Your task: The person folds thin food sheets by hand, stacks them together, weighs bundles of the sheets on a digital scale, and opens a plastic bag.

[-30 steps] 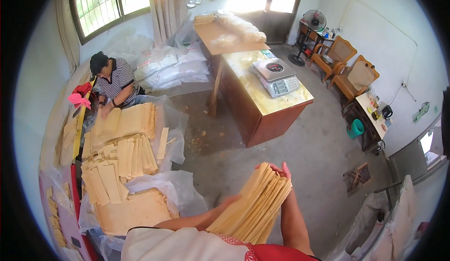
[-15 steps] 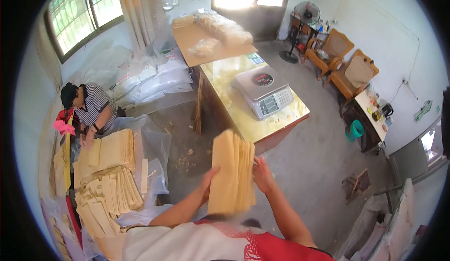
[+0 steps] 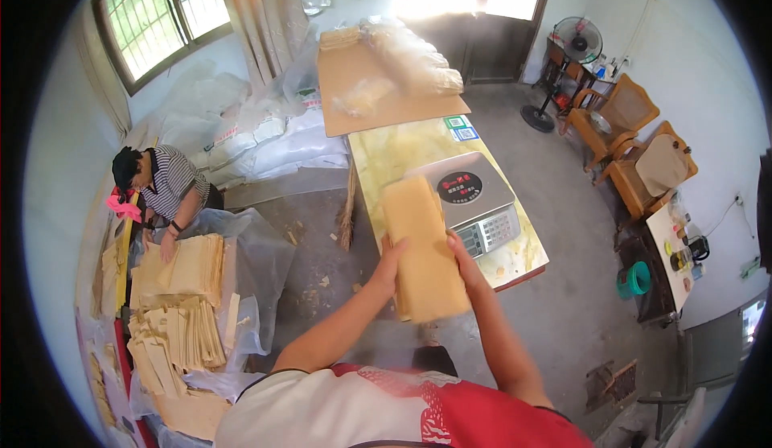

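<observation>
A thick stack of thin yellow sheets [image 3: 425,259] is held up in front of me, tilted, its broad face toward me. My left hand [image 3: 391,266] is closed on its left edge and my right hand [image 3: 466,260] on its right edge; the fingers behind are partly hidden. Just beyond, the stack's top overlaps the near-left part of a silver digital scale [image 3: 496,195] in view. Whether they touch, I cannot tell. The scale stands on a table with a yellow marbled top [image 3: 378,157].
At left, a person in a striped shirt [image 3: 173,182] leans over piled yellow sheets [image 3: 197,267], with loose strips [image 3: 173,343] nearer me. Cardboard [image 3: 386,86] with plastic-wrapped bundles covers the table's far end. White sacks [image 3: 281,146], a fan [image 3: 577,39] and wooden chairs [image 3: 623,114] stand farther off.
Both hands have carried the stack up and forward to the scale, turning its broad face toward me. My view has shifted nearer the table. The other person's hand has moved on the pile.
</observation>
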{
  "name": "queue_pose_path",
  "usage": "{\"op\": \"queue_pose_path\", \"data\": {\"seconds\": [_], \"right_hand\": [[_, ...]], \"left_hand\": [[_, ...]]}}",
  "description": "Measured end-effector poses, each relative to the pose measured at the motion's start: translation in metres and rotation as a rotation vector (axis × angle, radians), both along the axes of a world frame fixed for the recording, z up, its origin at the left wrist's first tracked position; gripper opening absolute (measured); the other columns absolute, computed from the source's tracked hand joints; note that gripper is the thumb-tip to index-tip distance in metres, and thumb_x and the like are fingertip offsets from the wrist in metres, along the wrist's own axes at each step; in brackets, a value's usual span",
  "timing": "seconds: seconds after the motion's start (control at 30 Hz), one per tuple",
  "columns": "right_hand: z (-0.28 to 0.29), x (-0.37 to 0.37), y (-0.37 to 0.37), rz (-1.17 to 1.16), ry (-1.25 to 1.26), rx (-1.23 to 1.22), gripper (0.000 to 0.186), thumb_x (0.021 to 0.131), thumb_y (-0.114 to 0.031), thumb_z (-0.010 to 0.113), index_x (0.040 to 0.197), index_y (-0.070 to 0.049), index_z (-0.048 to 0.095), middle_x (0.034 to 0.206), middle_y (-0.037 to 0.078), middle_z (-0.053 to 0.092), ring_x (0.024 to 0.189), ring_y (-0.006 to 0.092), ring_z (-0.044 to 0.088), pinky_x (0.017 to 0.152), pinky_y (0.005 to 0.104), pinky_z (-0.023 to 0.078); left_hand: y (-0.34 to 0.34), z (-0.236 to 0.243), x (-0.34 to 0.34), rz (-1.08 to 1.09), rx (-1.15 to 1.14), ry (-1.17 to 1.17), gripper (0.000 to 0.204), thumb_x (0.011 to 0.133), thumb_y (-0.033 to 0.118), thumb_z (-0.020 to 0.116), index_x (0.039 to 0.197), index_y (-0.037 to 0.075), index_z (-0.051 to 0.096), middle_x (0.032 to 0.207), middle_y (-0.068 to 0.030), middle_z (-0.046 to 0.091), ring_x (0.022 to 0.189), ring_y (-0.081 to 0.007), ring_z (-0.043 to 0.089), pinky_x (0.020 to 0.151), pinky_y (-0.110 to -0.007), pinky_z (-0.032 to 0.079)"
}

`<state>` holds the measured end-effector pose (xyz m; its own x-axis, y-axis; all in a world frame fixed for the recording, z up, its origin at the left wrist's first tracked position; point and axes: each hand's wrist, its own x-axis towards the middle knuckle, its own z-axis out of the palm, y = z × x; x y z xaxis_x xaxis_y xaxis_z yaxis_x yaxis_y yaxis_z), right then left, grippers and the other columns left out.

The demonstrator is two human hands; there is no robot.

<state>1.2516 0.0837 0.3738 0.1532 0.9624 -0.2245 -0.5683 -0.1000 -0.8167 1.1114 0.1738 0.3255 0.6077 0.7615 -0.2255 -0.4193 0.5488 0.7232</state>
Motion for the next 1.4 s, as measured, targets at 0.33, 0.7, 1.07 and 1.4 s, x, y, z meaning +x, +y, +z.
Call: {"op": "queue_pose_path", "data": {"seconds": [0.33,0.7,1.07,1.4], "right_hand": [[-0.05,0.159,0.147,0.232,-0.119,-0.008,0.069,0.084,-0.026,0.055,0.14,-0.006,0.019,0.13,0.013,0.04,0.116,0.0227,0.045,0.096,0.0346,0.039],[-0.071,0.192,0.148,0.229,-0.307,-0.12,0.056,0.084,-0.042,0.051,0.13,-0.012,0.04,0.123,0.005,0.047,0.111,0.0164,0.045,0.089,0.0299,0.037],[-0.063,0.227,0.142,-0.134,-0.398,-0.09,0.05,0.087,-0.048,0.047,0.123,-0.013,0.051,0.123,0.003,0.053,0.116,0.0159,0.045,0.094,0.0355,0.032],[0.042,0.081,0.121,-0.147,-0.899,0.299,0.026,0.091,-0.018,0.046,0.107,-0.002,0.058,0.106,0.007,0.06,0.103,0.0158,0.053,0.088,0.0293,0.039]], "left_hand": [[0.105,-0.029,0.143,0.198,0.027,-0.11,0.058,0.09,0.036,0.047,0.136,0.011,0.023,0.125,-0.0127,0.044,0.111,-0.0244,0.049,0.094,-0.036,0.042],[0.116,-0.05,0.158,0.422,0.208,0.321,0.057,0.089,0.033,0.05,0.135,0.004,0.032,0.132,-0.0112,0.042,0.117,-0.0244,0.044,0.095,-0.037,0.037],[0.051,-0.099,0.008,0.581,-0.121,0.4,0.062,0.087,0.05,0.047,0.134,0.012,0.036,0.129,-0.009,0.045,0.118,-0.0215,0.043,0.097,-0.04,0.033],[-0.023,-0.154,-0.107,0.672,-0.425,0.575,0.036,0.086,0.045,0.054,0.105,0.015,0.054,0.092,0.0019,0.054,0.083,-0.0107,0.05,0.07,-0.029,0.043]]}}
